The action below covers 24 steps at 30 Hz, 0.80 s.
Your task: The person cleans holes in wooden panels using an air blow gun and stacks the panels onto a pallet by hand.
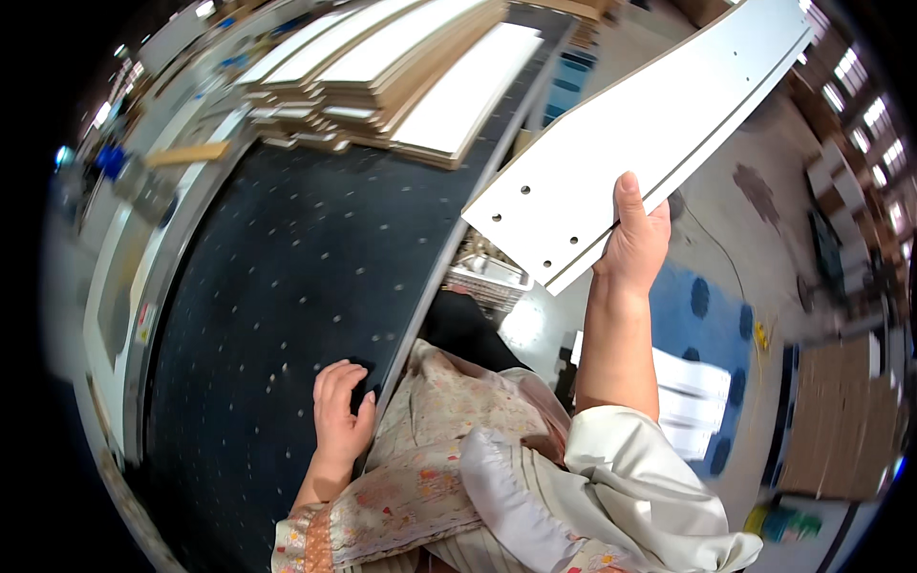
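My right hand [638,234] grips the long edge of a white panel [611,143], with the thumb across its face. The panel is raised and tilted to the right of the table; several drilled holes show near its closer end and a groove runs along one edge. My left hand [342,411] rests on the dark, dotted tabletop [277,286] close to its right edge. Its fingers are slightly bent, the thumb stands apart, and it holds nothing. At the far end of the table lie stacks of white-faced boards [382,57], with one board stack [468,95] nearest the right edge.
A metal rail [181,277] borders the table's left side, with a clear bottle [143,191] beyond it. Right of me, white panels [693,396] lie on a blue mat [702,306] on the floor. A brown stack [836,420] stands farther right.
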### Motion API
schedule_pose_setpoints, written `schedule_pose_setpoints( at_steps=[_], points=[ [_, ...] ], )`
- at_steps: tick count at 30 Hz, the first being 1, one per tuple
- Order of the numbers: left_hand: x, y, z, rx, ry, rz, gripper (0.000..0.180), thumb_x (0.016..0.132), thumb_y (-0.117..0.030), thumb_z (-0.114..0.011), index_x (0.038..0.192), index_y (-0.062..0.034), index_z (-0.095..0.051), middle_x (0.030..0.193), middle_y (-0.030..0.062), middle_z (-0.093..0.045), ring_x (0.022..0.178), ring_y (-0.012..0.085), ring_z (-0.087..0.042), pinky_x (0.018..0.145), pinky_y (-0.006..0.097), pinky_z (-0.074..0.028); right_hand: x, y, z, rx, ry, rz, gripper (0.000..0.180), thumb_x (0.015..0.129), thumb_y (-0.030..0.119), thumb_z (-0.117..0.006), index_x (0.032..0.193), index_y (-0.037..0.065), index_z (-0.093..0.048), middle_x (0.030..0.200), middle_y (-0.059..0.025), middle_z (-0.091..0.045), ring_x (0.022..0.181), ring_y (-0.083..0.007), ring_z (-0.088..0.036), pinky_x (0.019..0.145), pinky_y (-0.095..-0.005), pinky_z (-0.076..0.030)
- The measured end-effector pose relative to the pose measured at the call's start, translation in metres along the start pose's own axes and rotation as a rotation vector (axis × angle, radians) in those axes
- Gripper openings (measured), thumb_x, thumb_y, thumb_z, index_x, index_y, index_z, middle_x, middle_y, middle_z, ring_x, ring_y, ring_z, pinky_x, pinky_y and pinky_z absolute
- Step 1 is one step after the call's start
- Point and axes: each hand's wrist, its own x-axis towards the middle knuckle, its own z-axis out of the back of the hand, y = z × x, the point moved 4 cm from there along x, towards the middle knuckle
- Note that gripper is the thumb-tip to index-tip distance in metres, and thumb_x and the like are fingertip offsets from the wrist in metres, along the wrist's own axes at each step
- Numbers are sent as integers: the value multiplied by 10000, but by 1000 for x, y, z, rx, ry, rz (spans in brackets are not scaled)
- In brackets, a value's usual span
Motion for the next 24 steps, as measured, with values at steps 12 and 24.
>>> schedule_pose_setpoints(
  at_steps=[12, 24],
  points=[
    [20, 7, -147, 672, 944, -690, 281, 770, -178, -486, 964, -50, -644, 1016, 76, -622, 1013, 262, -541, 1027, 410, -263, -33, 35, 218, -345, -583, -139, 368, 831, 103, -639, 1100, -80, -468, 1043, -158, -580, 915, -216, -575, 818, -311, -462],
    [-34, 127, -150, 918, 1405, -821, 249, 811, -202, -461, 975, -112, -624, 851, 75, -647, 872, 199, -597, 953, 382, -265, -267, 21, 465, -616, -1262, -421, 511, 766, 181, -712, 1098, -134, -485, 1061, -214, -571, 911, -270, -579, 780, -348, -473]
  ],
)
